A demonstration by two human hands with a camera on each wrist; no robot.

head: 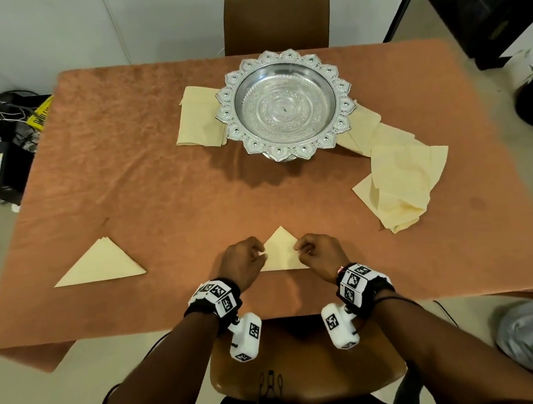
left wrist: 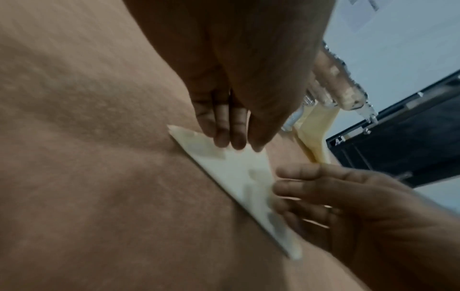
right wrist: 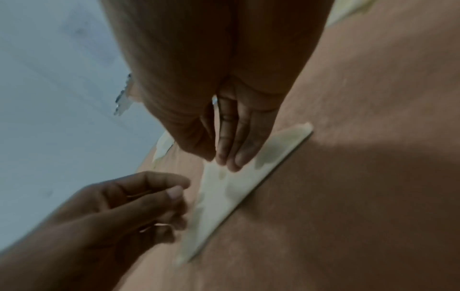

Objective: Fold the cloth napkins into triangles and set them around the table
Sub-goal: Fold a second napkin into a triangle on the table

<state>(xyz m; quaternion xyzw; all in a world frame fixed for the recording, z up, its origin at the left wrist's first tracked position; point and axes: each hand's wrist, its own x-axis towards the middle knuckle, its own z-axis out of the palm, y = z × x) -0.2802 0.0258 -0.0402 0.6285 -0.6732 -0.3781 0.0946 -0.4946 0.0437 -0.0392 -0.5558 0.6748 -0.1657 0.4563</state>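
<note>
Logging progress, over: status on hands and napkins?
Left hand and right hand both touching second triangle napkin at near edge. First triangle set left. Unfolded napkins wait beside silver bowl. Nothing blocking.

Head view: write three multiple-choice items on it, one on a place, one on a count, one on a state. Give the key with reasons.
1. Where does the finished triangle napkin lie?
A. At the near left of the table
B. Inside the silver bowl
C. On the far chair

2. How many napkins are folded into triangles?
A. None
B. Two
C. Five

3. What is in the silver bowl?
A. Fruit
B. Nothing
C. Napkins

Key:
1 A, it lies flat near the table's front left edge.
2 B, one at the left and one between the left hand and right hand, whose fingertips rest on it.
3 B, its patterned bottom shows bare; the unfolded napkins lie beside it.
</note>
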